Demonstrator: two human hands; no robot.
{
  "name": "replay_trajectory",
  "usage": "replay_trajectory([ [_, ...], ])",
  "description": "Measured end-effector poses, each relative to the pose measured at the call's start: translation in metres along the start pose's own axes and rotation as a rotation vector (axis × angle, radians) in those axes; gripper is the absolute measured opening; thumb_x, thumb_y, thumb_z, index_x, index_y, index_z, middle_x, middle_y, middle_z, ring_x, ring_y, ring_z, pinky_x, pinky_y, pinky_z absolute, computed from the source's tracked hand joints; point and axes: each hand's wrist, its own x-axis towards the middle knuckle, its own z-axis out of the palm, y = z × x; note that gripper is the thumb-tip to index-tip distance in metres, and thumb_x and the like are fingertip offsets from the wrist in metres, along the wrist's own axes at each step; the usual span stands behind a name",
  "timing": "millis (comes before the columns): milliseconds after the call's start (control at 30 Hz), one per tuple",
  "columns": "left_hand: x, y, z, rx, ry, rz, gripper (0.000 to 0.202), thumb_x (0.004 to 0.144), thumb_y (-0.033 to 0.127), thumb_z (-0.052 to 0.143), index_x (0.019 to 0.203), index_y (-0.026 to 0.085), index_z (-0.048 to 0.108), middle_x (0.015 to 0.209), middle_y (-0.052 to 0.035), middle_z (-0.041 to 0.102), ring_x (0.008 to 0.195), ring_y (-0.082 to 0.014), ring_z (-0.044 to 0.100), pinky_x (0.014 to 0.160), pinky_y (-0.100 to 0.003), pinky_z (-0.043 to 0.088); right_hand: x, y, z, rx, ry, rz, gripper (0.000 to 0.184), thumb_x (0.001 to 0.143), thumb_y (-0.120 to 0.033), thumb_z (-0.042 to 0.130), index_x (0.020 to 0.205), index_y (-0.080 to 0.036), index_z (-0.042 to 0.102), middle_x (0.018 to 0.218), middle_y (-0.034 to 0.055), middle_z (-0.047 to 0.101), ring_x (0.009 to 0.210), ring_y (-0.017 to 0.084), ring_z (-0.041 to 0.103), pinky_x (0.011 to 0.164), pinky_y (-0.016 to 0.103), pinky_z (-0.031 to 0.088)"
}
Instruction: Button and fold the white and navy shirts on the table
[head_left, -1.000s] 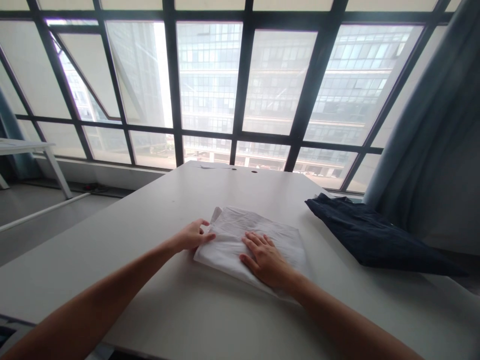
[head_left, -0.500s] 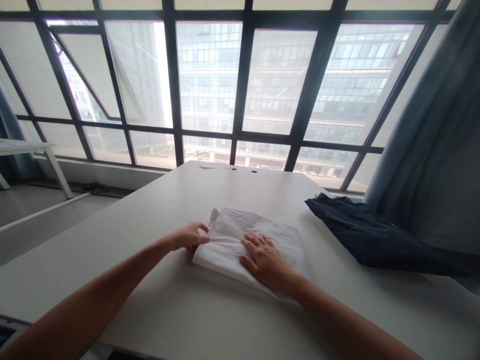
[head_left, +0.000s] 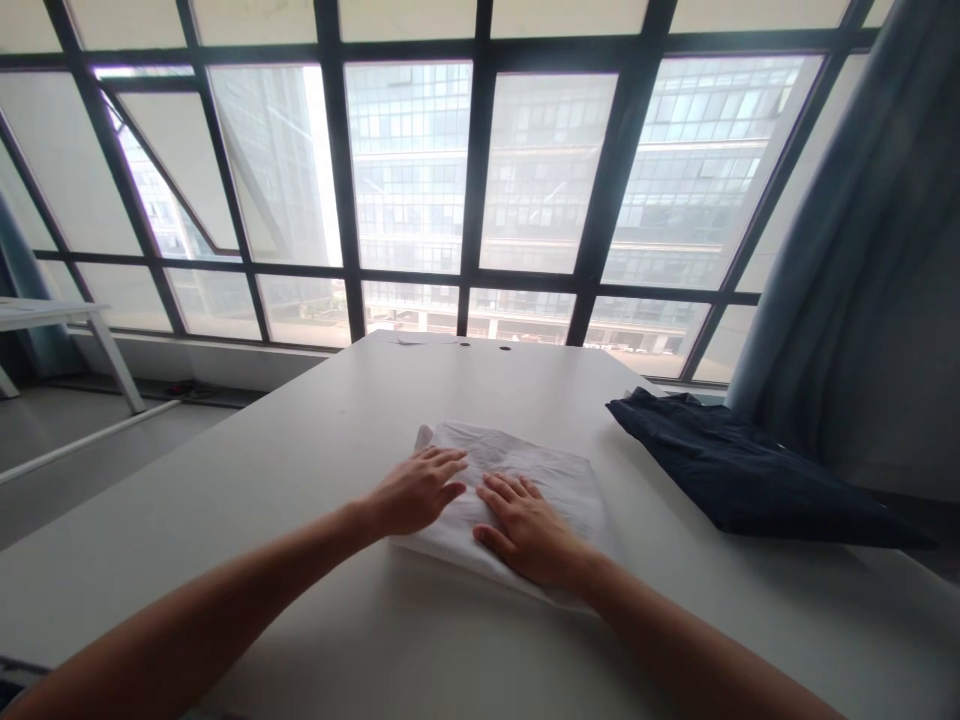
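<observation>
A folded white cloth garment [head_left: 551, 465] lies flat on the white table [head_left: 315, 590] in front of me; its exact kind does not show. My right hand [head_left: 529, 530] rests palm down on its middle, fingers spread. Over the garment's left part is my left hand [head_left: 420, 488], fingers stretched out and thumb apart; whether it touches the cloth I cannot tell. A small rolled or folded bit of the cloth sticks out at the far left corner. My hands hide parts of the near and left side.
To the right, a dark navy folded garment [head_left: 735, 470] lies along the table's edge. A white sheet of paper [head_left: 409, 341] and two dark round holes are at the far end. Beyond stand large windows, a blue-grey curtain [head_left: 840, 250] and another white table [head_left: 45, 315] at left.
My left hand has let go of the garment's left edge and moved right over the cloth, its fingers now stretched out. My right hand stays on the garment. The view has tilted slightly.
</observation>
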Motion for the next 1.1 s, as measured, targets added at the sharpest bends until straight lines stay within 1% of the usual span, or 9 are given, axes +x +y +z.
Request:
replay_trajectory([
  [67,0.004,-0.001,0.015,-0.042,-0.104,0.09,0.056,0.102,0.046,0.032,0.147,0.015,0.043,0.155,-0.0125,0.038,0.146,-0.0253,0.03,0.12,-0.043,0.022,0.0,0.0,0.0,-0.005,0.005,0.008,0.072,0.097,-0.063,0.029,0.15,-0.016,0.041,0.158,0.0137,0.033,0.147,0.028,0.026,0.121,0.049,0.012],
  [200,-0.003,-0.012,0.033,-0.045,-0.226,0.052,0.068,0.101,0.055,0.027,0.154,0.012,0.031,0.16,-0.014,0.024,0.15,-0.0262,0.017,0.122,-0.042,0.014,0.0,0.001,0.001,-0.002,-0.003,0.011,0.071,0.098,-0.061,0.029,0.151,-0.015,0.039,0.159,0.0133,0.032,0.148,0.027,0.024,0.122,0.047,0.01],
  [333,-0.017,-0.017,0.031,-0.02,-0.243,-0.032,0.075,0.099,0.061,0.027,0.155,0.012,0.027,0.16,-0.0148,0.019,0.15,-0.0274,0.015,0.121,-0.041,0.014,-0.001,0.002,0.002,-0.004,-0.01,0.006,0.071,0.098,-0.061,0.029,0.15,-0.016,0.041,0.159,0.0129,0.031,0.148,0.027,0.023,0.122,0.047,0.01],
  [467,-0.022,-0.008,0.027,0.051,-0.26,-0.084,0.076,0.099,0.061,0.026,0.153,0.009,0.031,0.159,-0.0172,0.021,0.149,-0.0288,0.018,0.12,-0.043,0.017,-0.002,0.001,0.002,0.004,-0.021,-0.015,0.073,0.098,-0.062,0.028,0.149,-0.013,0.042,0.158,0.0152,0.031,0.148,0.029,0.023,0.122,0.048,0.01],
  [567,-0.012,-0.001,0.03,0.119,-0.214,-0.066,0.07,0.098,0.058,0.03,0.148,0.01,0.042,0.154,-0.0188,0.036,0.145,-0.0305,0.031,0.118,-0.046,0.019,-0.002,0.0,0.0,0.003,-0.032,-0.034,0.071,0.098,-0.061,0.028,0.149,-0.013,0.042,0.159,0.0153,0.031,0.148,0.029,0.022,0.121,0.049,0.009],
  [633,0.001,-0.001,0.033,0.154,-0.187,-0.055,0.067,0.099,0.055,0.029,0.145,0.009,0.046,0.152,-0.019,0.04,0.144,-0.0304,0.033,0.118,-0.046,0.02,-0.003,-0.001,-0.001,0.002,-0.035,-0.038,0.07,0.098,-0.06,0.028,0.15,-0.014,0.041,0.159,0.0148,0.031,0.148,0.03,0.022,0.121,0.05,0.009],
  [700,0.016,-0.007,0.036,0.19,-0.182,-0.09,0.068,0.1,0.052,0.027,0.147,0.006,0.042,0.155,-0.0194,0.033,0.147,-0.0293,0.026,0.119,-0.045,0.019,-0.003,-0.002,-0.003,0.001,-0.036,-0.039,0.07,0.098,-0.06,0.028,0.151,-0.015,0.04,0.158,0.0148,0.031,0.148,0.03,0.023,0.121,0.05,0.01],
  [833,0.035,-0.03,0.041,0.234,-0.212,-0.302,0.074,0.098,0.055,0.027,0.151,0.004,0.033,0.159,-0.0197,0.02,0.15,-0.0289,0.017,0.12,-0.045,0.016,-0.003,-0.004,-0.004,0.006,-0.047,-0.019,0.072,0.098,-0.061,0.027,0.15,-0.012,0.04,0.158,0.0166,0.031,0.148,0.03,0.022,0.121,0.05,0.01],
  [1100,0.043,-0.052,0.048,0.161,-0.215,-0.478,0.091,0.092,0.07,0.024,0.156,0.005,0.019,0.161,-0.0185,0.013,0.15,-0.0309,0.014,0.119,-0.045,0.016,-0.001,-0.003,0.002,0.015,-0.034,0.006,0.074,0.098,-0.063,0.027,0.15,-0.012,0.041,0.159,0.0169,0.029,0.148,0.031,0.022,0.121,0.05,0.009],
])
